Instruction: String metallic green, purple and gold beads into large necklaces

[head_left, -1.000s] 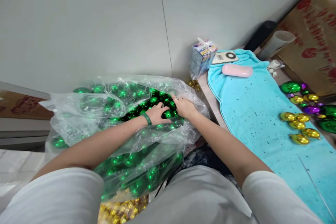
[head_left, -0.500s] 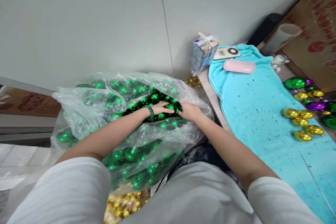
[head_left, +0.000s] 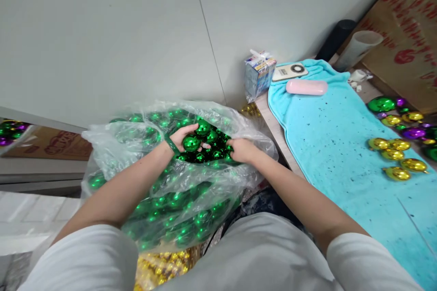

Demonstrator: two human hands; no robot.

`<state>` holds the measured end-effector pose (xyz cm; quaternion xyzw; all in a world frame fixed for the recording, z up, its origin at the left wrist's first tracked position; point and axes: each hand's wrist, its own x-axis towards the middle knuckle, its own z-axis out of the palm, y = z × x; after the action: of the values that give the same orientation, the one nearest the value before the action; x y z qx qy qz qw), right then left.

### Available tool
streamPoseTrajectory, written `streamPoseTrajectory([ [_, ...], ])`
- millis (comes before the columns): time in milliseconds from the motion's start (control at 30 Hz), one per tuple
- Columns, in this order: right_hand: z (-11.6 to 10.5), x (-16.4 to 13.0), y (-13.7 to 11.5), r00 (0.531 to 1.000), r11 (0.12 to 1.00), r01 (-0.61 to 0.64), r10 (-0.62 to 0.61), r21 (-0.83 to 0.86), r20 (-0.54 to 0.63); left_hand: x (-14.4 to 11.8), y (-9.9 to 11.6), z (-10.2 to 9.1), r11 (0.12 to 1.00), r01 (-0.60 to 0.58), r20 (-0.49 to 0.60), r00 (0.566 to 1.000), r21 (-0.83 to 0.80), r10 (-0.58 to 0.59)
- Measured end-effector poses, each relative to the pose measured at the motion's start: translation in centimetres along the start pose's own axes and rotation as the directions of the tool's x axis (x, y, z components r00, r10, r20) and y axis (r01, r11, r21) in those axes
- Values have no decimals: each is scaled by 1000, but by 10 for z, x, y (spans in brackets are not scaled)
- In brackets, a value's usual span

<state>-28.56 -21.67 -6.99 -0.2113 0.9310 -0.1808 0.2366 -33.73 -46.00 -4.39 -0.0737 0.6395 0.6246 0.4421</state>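
A large clear plastic bag (head_left: 205,177) full of shiny green ball ornaments (head_left: 218,154) lies in front of me, its mouth open. Inside that opening my left hand (head_left: 180,138), with a green bangle at the wrist, is curled around a green ball ornament (head_left: 191,142). Its thumb lies above the ball, the fingertips show below it, and another green ball touches the thumb. At the right side of the mouth my right hand (head_left: 242,150) is closed on the bag's edge; its fingertips are partly hidden.
To the right, a turquoise cloth (head_left: 327,145) covers a table, with gold ornaments (head_left: 392,154), a pink case (head_left: 306,87) and a phone (head_left: 290,72) on it. A wrapped box (head_left: 259,75) stands by the wall. Cardboard boxes (head_left: 406,32) stand far right and left.
My left hand has drawn back to the left and turned, and now has a green ball ornament in it. My right hand stays at the bag's right edge. The view has shifted slightly.
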Motion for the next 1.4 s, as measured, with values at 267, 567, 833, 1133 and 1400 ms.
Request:
streamPoseTrajectory([
  [267,14,6,-25,970,994,105,-98,-21,222,-29,19,14,980,-169,191,964,-107,187],
  [567,-61,-61,32,972,-25,215,-97,976,-216,-43,86,77,942,-306,162,931,-139,327],
  [833,-59,-174,125,355,734,-178,670,656,-653,60,142,226,514,-570,372,816,641,442],
  [1133,-20,-217,181,203,607,-710,663,358,-720,196,120,393,-264,-543,603,699,798,385],
  [1400,-28,-226,209,125,631,-693,581,348,-804,224,110,424,-322,-558,644,655,765,395],
])
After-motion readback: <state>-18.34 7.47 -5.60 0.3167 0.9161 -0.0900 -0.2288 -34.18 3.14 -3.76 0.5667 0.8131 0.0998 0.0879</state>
